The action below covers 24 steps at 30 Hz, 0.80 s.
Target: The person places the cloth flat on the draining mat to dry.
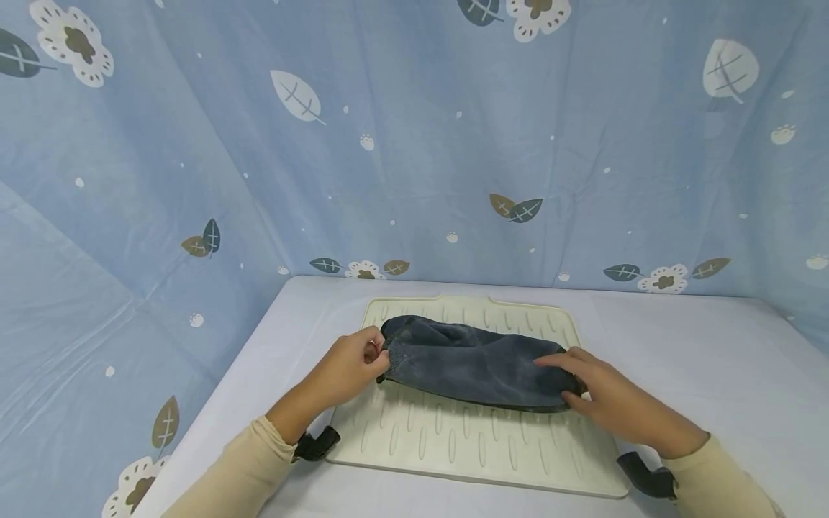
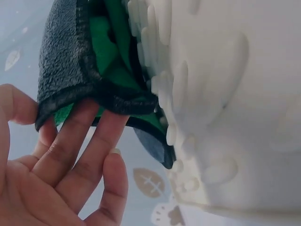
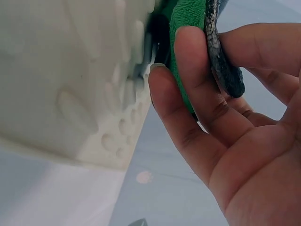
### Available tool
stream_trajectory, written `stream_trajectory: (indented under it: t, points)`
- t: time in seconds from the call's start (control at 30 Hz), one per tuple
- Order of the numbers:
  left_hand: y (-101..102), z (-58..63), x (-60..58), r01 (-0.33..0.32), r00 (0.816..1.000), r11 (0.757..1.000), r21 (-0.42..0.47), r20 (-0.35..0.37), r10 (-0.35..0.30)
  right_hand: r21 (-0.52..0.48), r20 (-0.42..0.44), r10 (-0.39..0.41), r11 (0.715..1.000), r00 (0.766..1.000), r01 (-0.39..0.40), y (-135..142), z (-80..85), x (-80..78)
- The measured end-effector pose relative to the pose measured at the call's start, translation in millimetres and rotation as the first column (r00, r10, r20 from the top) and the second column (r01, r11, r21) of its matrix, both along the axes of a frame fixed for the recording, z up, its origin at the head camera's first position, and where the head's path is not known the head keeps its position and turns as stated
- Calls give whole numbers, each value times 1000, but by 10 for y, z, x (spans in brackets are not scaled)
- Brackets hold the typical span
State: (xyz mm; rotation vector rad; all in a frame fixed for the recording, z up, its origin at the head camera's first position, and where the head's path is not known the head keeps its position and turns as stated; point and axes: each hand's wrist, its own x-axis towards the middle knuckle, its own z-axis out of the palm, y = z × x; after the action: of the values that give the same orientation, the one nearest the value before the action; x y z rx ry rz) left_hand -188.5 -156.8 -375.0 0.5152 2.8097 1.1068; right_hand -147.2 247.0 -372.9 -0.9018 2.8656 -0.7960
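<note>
A folded cleaning cloth (image 1: 466, 370), dark grey-blue outside with black edging, lies across the upper half of a cream ridged draining mat (image 1: 453, 460). At its left end my left hand (image 1: 346, 367) pinches the edge between thumb and fingers. In the left wrist view, two fingers reach in under the black border of the cloth (image 2: 61, 61), where a green inner side shows. My right hand (image 1: 605, 396) grips the opposite end. Seen from the right wrist, thumb and fingertips hold the edge of the cloth (image 3: 188, 21), with its green side against the fingers.
The mat lies on a white-covered table (image 1: 699, 360). Behind and to the left hangs a blue curtain (image 1: 414, 144) with leaf and flower prints. Black wrist straps (image 1: 317, 444) sit at both cuffs, close to the mat's side edges.
</note>
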Motion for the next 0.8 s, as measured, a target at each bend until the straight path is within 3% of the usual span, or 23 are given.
stream_trajectory:
  t: [0.43, 0.8]
  points:
    - [-58, -10, -6, -7, 995, 996, 92, 98, -2, -43, 125, 51, 998, 991, -46, -65, -29, -8]
    - [-90, -58, -28, 15, 995, 996, 88, 96, -23, -61, 185, 21, 998, 982, -10, -50, -64, -39]
